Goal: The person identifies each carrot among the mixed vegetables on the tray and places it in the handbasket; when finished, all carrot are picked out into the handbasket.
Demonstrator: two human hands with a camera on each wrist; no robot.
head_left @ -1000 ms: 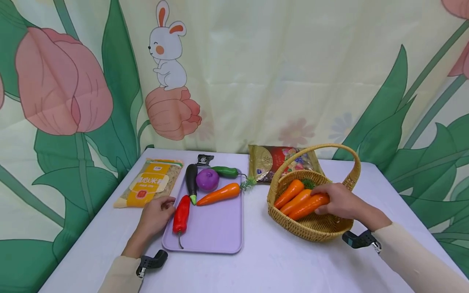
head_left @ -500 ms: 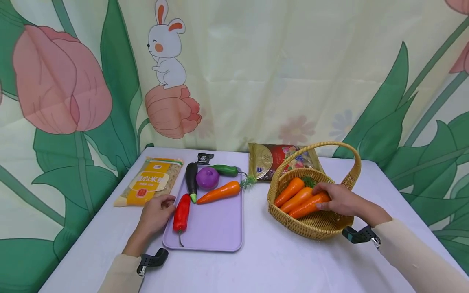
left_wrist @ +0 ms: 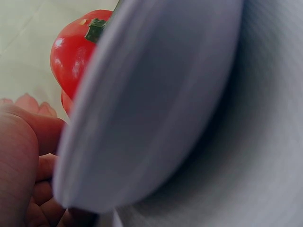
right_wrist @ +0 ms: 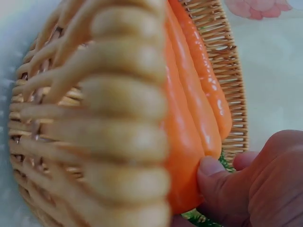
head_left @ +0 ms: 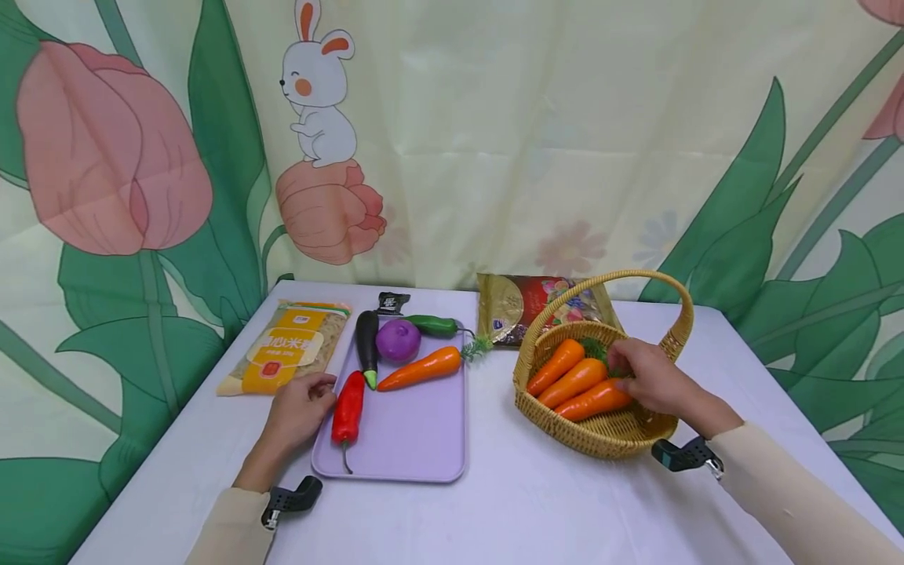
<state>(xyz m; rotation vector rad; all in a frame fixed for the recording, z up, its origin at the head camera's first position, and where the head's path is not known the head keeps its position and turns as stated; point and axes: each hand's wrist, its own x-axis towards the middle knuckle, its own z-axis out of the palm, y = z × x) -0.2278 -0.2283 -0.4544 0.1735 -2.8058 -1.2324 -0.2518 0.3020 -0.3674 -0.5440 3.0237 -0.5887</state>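
At the left, my left hand (head_left: 302, 404) holds the left rim of a lilac tray (head_left: 417, 451); its thumb meets the rim in the left wrist view. A red chili pepper (head_left: 348, 408) lies beside those fingers. Also on the tray are an eggplant (head_left: 366, 345), a purple onion (head_left: 399, 340), a green chili (head_left: 431, 325) and a carrot (head_left: 424, 369). My right hand (head_left: 653, 377) reaches into a wicker basket (head_left: 565, 434) and pinches the leafy end of the nearest carrot (head_left: 592, 401), its thumb on the orange skin (right_wrist: 182, 175). Two more carrots (head_left: 574, 382) lie alongside.
A yellow bag of grain (head_left: 288, 349) lies left of the tray. Behind the basket is a gold and red package (head_left: 519, 310); a small black packet (head_left: 392, 303) lies behind the tray. The basket's tall handle (head_left: 628, 274) arches over its opening. A printed curtain hangs behind the table.
My right hand has shifted slightly back, toward the carrot leaves, leaving more of the nearest carrot uncovered. The left hand stays at the tray's rim, and the carrots keep their places.
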